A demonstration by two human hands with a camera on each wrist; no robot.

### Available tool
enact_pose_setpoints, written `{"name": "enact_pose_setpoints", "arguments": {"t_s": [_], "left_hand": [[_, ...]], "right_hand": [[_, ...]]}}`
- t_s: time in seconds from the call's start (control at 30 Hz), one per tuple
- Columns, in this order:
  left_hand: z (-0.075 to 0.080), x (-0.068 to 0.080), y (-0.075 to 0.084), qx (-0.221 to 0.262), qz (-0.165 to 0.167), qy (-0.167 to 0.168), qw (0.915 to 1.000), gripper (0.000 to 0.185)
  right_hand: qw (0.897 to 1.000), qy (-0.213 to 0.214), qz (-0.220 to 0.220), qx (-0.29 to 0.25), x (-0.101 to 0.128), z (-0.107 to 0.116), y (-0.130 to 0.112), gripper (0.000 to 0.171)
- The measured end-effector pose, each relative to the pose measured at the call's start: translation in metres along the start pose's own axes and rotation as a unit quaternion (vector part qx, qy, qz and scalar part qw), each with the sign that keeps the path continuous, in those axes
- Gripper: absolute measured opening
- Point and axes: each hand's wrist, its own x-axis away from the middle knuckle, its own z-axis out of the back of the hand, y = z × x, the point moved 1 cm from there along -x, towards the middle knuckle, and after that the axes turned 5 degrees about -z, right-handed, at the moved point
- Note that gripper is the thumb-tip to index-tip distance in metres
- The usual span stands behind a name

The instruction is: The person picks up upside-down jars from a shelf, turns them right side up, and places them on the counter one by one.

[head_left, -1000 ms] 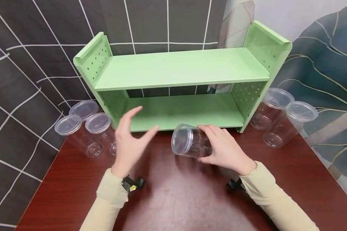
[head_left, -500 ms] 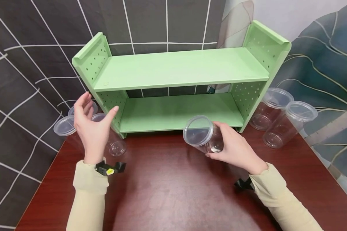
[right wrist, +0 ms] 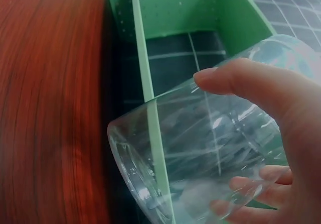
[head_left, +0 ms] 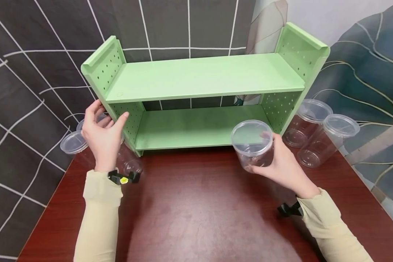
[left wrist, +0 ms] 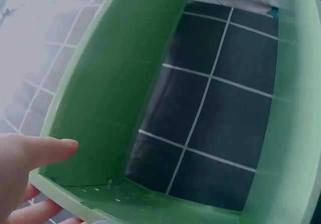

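Head view shows the right hand point(head_left: 283, 165) grasping a clear round plastic jar with a clear lid point(head_left: 253, 145), fingers point(head_left: 269, 136) curled round its wall, lifted above the dark red wooden table point(head_left: 199, 218) just near of the right end of the light green two-tier shelf rack point(head_left: 199, 78). From the right wrist, the jar point(right wrist: 200, 153) shows tilted, thumb on top and fingers under it. At the left, the left hand point(head_left: 101, 136) grasps the rack's perforated left side panel point(head_left: 126, 118), thumb on its inner face and fingers on the outer. Clear lidded plastic jars point(head_left: 73, 143) stand just behind that hand; two more point(head_left: 321, 133) stand right of the rack.
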Motion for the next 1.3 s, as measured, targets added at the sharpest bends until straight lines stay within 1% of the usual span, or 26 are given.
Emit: {"name": "enact_pose_setpoints", "arguments": {"t_s": [0.1,0.23,0.4,0.57,0.73,0.8,0.97,1.17,1.3], "left_hand": [[-0.001,-0.004,0.001,-0.014,-0.014,0.011,0.9997,0.059],[-0.001,-0.008,0.002,-0.045,-0.035,0.025,0.9981,0.043],[-0.002,-0.012,0.002,-0.073,-0.038,0.032,0.9961,0.03],[-0.002,-0.012,0.001,-0.088,-0.047,0.027,0.9946,0.027],[-0.001,-0.012,0.0,-0.093,-0.049,0.026,0.9941,0.027],[-0.001,-0.013,0.0,-0.096,-0.048,0.025,0.9939,0.027],[0.0,-0.013,0.001,-0.095,-0.05,0.024,0.994,0.027],[0.001,-0.013,0.0,-0.094,-0.051,0.025,0.994,0.027],[0.0,-0.012,-0.001,-0.094,-0.054,0.022,0.9939,0.027]], "right_hand": [[1.0,0.017,-0.009,-0.001,0.003,0.008,0.007,0.109],[0.999,0.034,-0.028,-0.004,0.009,0.018,0.017,0.111],[0.997,0.04,-0.061,-0.002,0.017,0.028,0.03,0.111],[0.995,0.038,-0.088,0.0,0.024,0.033,0.044,0.109],[0.995,0.039,-0.096,-0.006,0.028,0.033,0.061,0.113],[0.994,0.034,-0.106,-0.01,0.029,0.033,0.067,0.117],[0.992,0.013,-0.124,-0.026,0.028,0.036,0.079,0.117],[0.99,0.001,-0.139,-0.025,0.026,0.041,0.082,0.124],[0.99,0.01,-0.141,-0.023,0.031,0.048,0.075,0.125]]}}
